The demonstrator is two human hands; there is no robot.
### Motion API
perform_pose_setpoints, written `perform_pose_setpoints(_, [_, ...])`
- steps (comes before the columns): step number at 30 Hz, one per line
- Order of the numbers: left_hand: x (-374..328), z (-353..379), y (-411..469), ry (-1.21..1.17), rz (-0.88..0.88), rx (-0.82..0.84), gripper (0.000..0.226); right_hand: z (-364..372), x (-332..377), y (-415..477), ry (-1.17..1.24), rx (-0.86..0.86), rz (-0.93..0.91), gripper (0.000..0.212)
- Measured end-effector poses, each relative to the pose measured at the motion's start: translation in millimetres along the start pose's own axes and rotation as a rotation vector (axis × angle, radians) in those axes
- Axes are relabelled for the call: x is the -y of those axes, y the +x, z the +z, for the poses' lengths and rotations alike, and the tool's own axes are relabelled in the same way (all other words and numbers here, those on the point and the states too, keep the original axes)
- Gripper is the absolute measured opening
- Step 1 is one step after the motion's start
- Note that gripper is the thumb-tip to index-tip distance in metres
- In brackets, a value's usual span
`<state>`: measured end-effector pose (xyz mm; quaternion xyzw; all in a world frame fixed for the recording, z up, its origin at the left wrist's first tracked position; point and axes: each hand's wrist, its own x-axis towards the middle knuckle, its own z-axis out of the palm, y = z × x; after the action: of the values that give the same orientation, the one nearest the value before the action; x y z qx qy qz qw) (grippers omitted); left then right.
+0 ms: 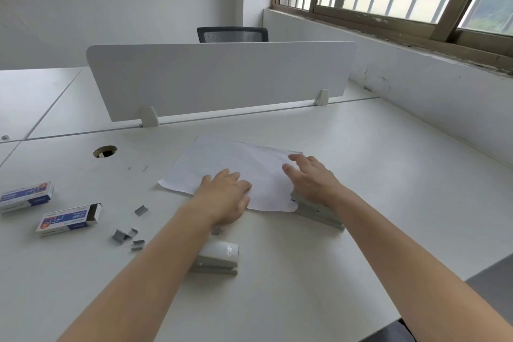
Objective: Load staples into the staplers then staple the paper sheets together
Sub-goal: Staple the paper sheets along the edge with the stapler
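Note:
White paper sheets (pixel 222 164) lie crumpled on the desk in front of me. My left hand (pixel 226 197) lies flat on their near edge, fingers straight. My right hand (pixel 311 178) rests on the sheets' right side with fingers spread, above a grey stapler (pixel 319 211) whose front end is under the paper's near right corner. A second grey-white stapler (pixel 222 258) sits closed on the desk, partly hidden by my left forearm. Loose staple strips (pixel 126 236) lie to its left, and another strip (pixel 141 210) lies a little farther back.
Two blue-and-white staple boxes (pixel 69 219) (pixel 26 196) lie at the left, the nearer one open at its end. A cable hole (pixel 105 151) is in the desk (pixel 388 175). A white divider panel (pixel 222 78) stands behind the paper. The wall and window run along the right.

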<state>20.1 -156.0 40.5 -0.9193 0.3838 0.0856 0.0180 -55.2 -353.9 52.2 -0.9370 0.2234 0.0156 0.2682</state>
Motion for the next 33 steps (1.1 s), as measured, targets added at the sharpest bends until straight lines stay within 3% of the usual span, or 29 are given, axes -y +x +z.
perform_pose_setpoints(3, [-1.8, 6.4, 2.1, -0.031, -0.002, -0.015, 0.046, 6.2, 2.4, -1.0, -0.154, 0.051, -0.003, 0.073])
perform_pose_setpoints(6, [-1.7, 9.3, 2.3, -0.059, 0.005, -0.039, 0.046, 9.6, 1.5, 1.1, -0.155, 0.036, 0.008, 0.061])
perform_pose_setpoints(20, [0.4, 11.6, 5.6, -0.067, -0.01, -0.016, 0.046, 24.4, 2.5, 11.3, -0.397, -0.02, 0.038, 0.063])
perform_pose_setpoints(29, [-2.3, 7.5, 4.9, -0.059, -0.023, -0.004, 0.047, 19.1, 6.0, 7.2, -0.331, -0.023, 0.038, 0.062])
perform_pose_setpoints(33, [-3.5, 5.0, 2.2, -0.062, -0.029, -0.001, 0.048, -2.1, 4.0, 3.8, 0.004, -0.098, 0.05, 0.054])
